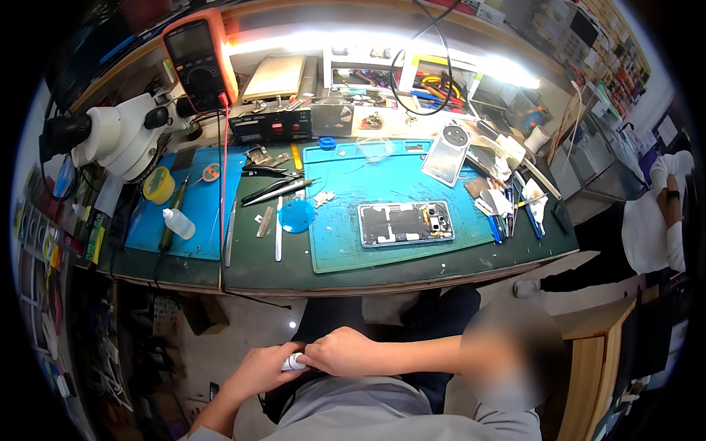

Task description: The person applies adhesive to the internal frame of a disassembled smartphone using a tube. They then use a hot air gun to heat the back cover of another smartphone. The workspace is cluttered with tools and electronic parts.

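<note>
White object [293,361], small, smooth and rounded at the visible end, partly covered by fingers; exact kind too small to tell. Located in front of the grey shirt [360,393], below the near edge of the worktop [287,273], clear of its surface. Held between both hands: fingers of the left hand [261,370] curled nearly closed around it; fingers of the right hand [344,353] bent and drawn together at its right side, with exact contact partly hidden.

Containers, rear of worktop: white compartment [328,71], filled with small tools; yellow-edged bin [407,74] beside it, with coloured handles crowded inside. Front left, on the blue mat [202,245]: yellow tub [157,185] and white bottle [179,224] with tapered tip, contents of both impossible to tell. Rear edge of the blue-green mat [331,253]: small blue dish [326,143] and clear tray [375,149].

Middle of the same mat: opened phone [407,223], lying flat, dark inner parts exposed, round lenses toward the right end. Behind it, to the right: silver cover [446,158] with round dark camera ring.
</note>
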Tool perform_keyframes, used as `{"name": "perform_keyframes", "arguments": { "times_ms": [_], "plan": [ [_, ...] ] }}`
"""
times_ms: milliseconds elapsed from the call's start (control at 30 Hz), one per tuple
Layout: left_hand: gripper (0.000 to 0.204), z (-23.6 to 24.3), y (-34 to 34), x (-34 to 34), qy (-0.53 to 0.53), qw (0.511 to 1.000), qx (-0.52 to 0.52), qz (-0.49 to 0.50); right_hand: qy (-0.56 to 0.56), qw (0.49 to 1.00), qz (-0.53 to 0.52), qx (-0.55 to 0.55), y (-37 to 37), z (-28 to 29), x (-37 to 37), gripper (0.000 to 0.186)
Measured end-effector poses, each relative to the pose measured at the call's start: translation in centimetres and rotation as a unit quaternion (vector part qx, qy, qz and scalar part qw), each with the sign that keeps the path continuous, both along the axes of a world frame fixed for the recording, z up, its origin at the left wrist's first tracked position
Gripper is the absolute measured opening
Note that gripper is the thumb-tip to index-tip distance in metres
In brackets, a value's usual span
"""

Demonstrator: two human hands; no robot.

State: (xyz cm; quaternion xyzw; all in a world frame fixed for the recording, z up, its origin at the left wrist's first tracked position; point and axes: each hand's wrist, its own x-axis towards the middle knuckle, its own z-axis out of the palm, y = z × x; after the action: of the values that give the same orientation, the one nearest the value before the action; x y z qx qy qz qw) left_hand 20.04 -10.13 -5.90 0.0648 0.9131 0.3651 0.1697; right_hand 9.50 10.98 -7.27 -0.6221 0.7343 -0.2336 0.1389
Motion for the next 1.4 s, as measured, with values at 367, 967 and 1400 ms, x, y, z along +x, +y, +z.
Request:
{"name": "perform_keyframes", "arguments": {
  "times_ms": [367,967,1400],
  "plan": [
    [0.046,-0.5,1.0,-0.3,-0.108,0.994,-0.013,0.003,-0.081,0.996,0.005,-0.044,0.8,-3.1,0.4,0.025],
    [0.046,9.9,-2.7,-12.0,0.314,0.905,-0.154,0.242,-0.244,0.908,-0.335,-0.064,7.2,-12.1,1.2,0.021],
    [0.033,6.0,-1.4,-9.1,0.565,0.767,-0.252,0.169,-0.246,0.845,-0.47,0.07,11.3,-15.9,3.4,0.017]
  ]
}}
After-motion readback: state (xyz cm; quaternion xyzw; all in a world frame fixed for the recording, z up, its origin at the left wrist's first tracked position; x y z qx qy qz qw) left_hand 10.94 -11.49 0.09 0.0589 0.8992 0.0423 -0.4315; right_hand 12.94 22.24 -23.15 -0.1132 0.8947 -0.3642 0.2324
